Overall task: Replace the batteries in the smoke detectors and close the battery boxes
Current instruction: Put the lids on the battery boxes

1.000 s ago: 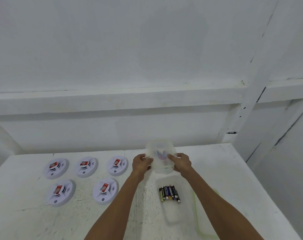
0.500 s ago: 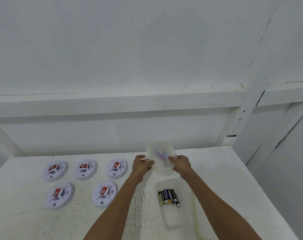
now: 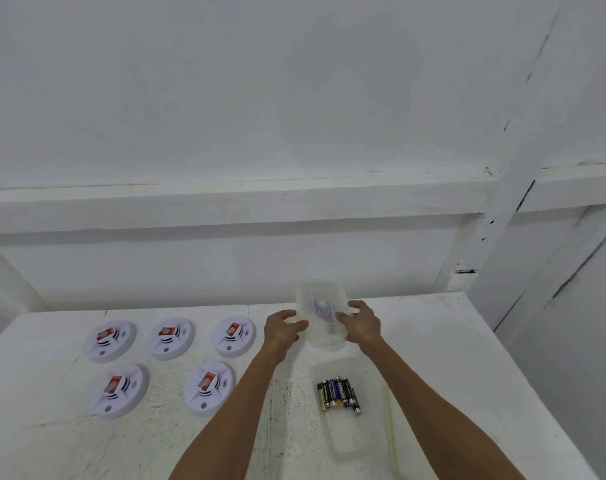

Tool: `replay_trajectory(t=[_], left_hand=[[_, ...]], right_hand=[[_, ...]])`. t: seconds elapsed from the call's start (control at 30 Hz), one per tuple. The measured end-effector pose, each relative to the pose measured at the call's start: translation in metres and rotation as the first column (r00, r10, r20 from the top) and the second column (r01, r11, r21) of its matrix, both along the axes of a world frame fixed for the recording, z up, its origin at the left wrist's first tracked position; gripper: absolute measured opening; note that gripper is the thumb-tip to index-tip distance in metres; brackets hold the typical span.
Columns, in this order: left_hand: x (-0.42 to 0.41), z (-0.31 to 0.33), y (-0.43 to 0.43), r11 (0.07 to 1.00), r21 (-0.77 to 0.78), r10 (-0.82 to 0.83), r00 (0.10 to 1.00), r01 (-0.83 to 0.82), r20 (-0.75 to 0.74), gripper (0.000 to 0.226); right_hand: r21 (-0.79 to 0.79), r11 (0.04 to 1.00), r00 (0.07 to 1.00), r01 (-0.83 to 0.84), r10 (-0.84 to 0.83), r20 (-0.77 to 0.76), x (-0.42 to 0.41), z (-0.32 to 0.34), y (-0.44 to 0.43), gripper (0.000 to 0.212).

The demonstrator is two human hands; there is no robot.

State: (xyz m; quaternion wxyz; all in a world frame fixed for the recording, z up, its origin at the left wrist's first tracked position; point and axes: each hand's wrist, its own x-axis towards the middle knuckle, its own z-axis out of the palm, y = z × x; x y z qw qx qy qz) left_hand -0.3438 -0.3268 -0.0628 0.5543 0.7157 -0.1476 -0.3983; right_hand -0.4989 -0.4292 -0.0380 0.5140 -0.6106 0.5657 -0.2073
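Both hands grip a clear plastic box at the far side of the white table, red and blue contents dimly seen through its wall. The box is gripped by the left hand on its left side and by the right hand on its right, with the fingers curled round the walls. Whether it rests on the table or is raised just clear cannot be told, nor whether a lid is on.

The step is judged to be the readying of this second box. It is best kept level so that nothing inside is tipped out. It is best set down just beyond the open tray, where loose cylindrical batteries are clustered. If a lid is fitted, it is best peeled from one corner while the base is steadied.

Five smoke detectors are laid out in two rows well to the left, a red cell showing in each. None is judged dealt with yet.

Both forearms are stretched forward and drawn toward each other, with the wrists straight and the palms turned inward against the box.
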Motion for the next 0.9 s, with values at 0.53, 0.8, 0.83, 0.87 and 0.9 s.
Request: replay_trajectory(t=[0.53, 0.8, 0.83, 0.87, 0.9], left_hand=[[0.006, 0.012, -0.004, 0.98, 0.149, -0.135, 0.991, 0.132, 0.01, 0.044], [0.023, 0.046, -0.015, 0.765, 0.279, -0.625, 0.773, 0.58, 0.105, 0.125], [0.027, 0.05, -0.017, 0.72, 0.292, -0.675, 0.733, 0.63, 0.082, 0.127], [0.03, 0.053, -0.018, 0.68, 0.303, -0.712, 0.7, 0.667, 0.058, 0.129], [0.036, 0.054, -0.021, 0.639, 0.32, -0.746, 0.665, 0.699, 0.038, 0.13]], right_hand=[[-0.063, 0.996, 0.986, -0.058, 0.048, -0.16, -0.011, 0.011, 0.006, 0.042], [-0.104, 0.81, 0.772, -0.578, 0.501, -0.392, -0.013, 0.02, 0.001, 0.081], [-0.087, 0.776, 0.724, -0.625, 0.534, -0.436, -0.014, 0.02, 0.0, 0.087], [-0.064, 0.743, 0.671, -0.666, 0.559, -0.487, -0.016, 0.022, -0.002, 0.093], [-0.048, 0.722, 0.627, -0.691, 0.564, -0.537, -0.015, 0.023, -0.003, 0.098]])
